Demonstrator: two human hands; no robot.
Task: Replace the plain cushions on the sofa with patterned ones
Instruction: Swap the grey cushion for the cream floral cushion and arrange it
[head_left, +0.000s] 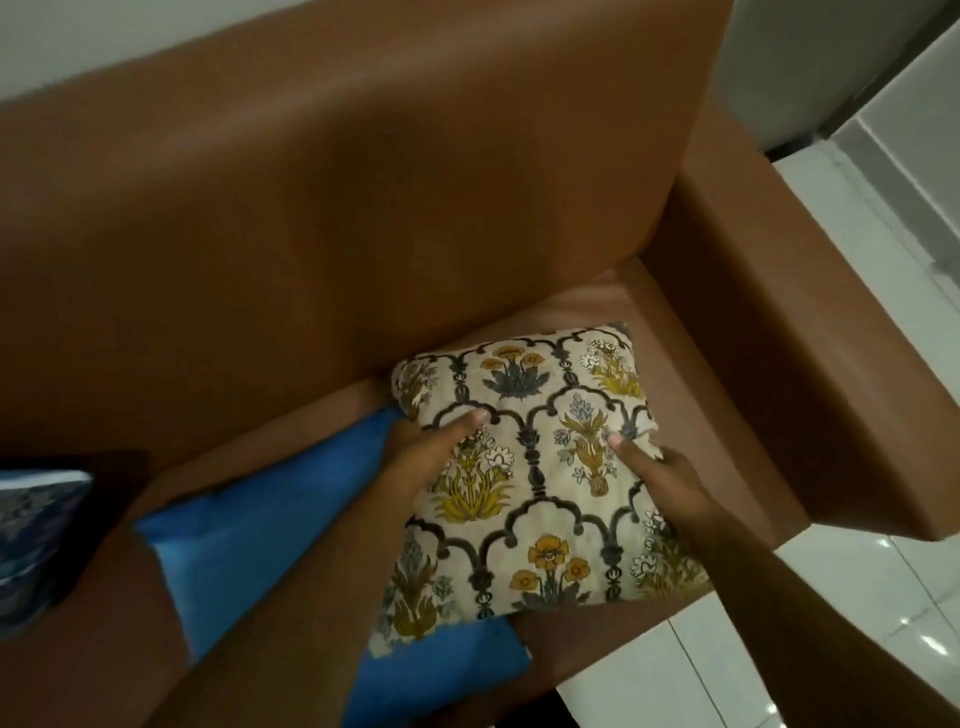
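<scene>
A cream cushion with a yellow and grey flower pattern (540, 467) is over the right end of the brown sofa seat (691, 395). My left hand (421, 457) grips its left edge with the thumb on top. My right hand (660, 473) holds its right edge, thumb pressed into the fabric. A plain blue cushion (270, 530) lies on the seat to the left, partly under the patterned one and under my left forearm. The fingers of both hands are hidden behind the patterned cushion.
The sofa backrest (337, 208) rises behind, and the right armrest (810, 338) borders the seat. A dark blue patterned cushion (36, 535) shows at the left edge. White glossy floor tiles (857, 582) lie to the right and in front.
</scene>
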